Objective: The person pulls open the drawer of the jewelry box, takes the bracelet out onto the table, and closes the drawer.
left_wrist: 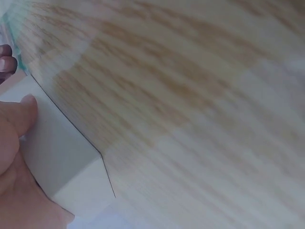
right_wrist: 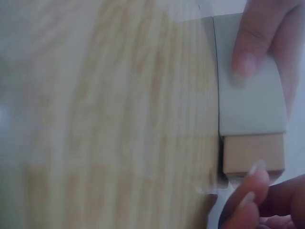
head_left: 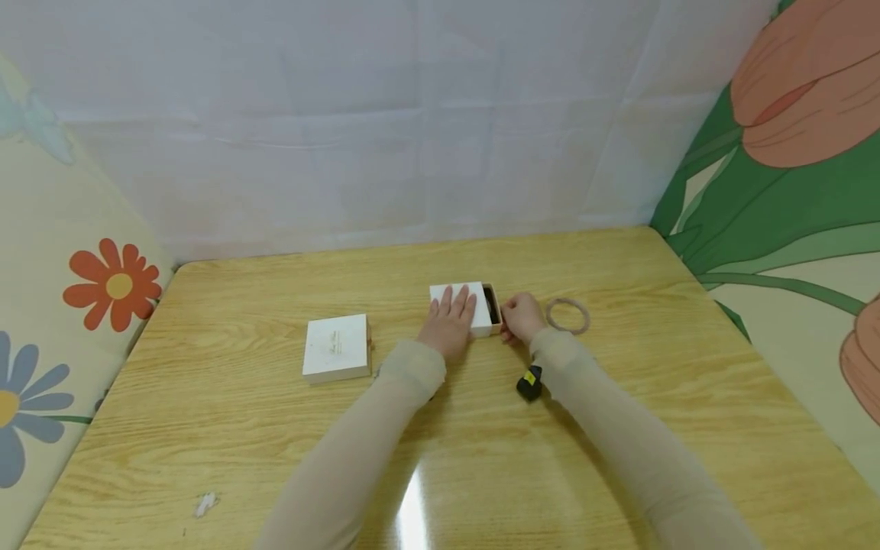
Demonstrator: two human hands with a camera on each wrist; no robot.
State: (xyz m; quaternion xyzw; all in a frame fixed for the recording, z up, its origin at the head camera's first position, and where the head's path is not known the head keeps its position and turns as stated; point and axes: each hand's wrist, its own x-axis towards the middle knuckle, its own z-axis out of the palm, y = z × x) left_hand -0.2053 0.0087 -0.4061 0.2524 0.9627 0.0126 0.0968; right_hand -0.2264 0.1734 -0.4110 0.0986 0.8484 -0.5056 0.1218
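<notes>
A small white box [head_left: 481, 317] lies on the table with its light brown drawer [right_wrist: 255, 152] partly out of the right end. Something dark shows inside the drawer's opening. My left hand [head_left: 450, 325] presses on the white sleeve, fingers straight and spread over the top, the thumb [left_wrist: 29, 109] against the near side. At the drawer's outer end my right hand [head_left: 522, 316] has its fingers curled, thumb and fingertips right at the end face; its exact hold is partly hidden. A pinkish-grey bangle [head_left: 584, 325] lies just right of that hand.
A second white box [head_left: 337, 347], closed, with gold lettering and a small brown tab at its right side, stands to the left. A black wrist camera [head_left: 529, 383] hangs at my right wrist. White cloth [head_left: 357, 137] rises behind the wooden table [head_left: 241, 428].
</notes>
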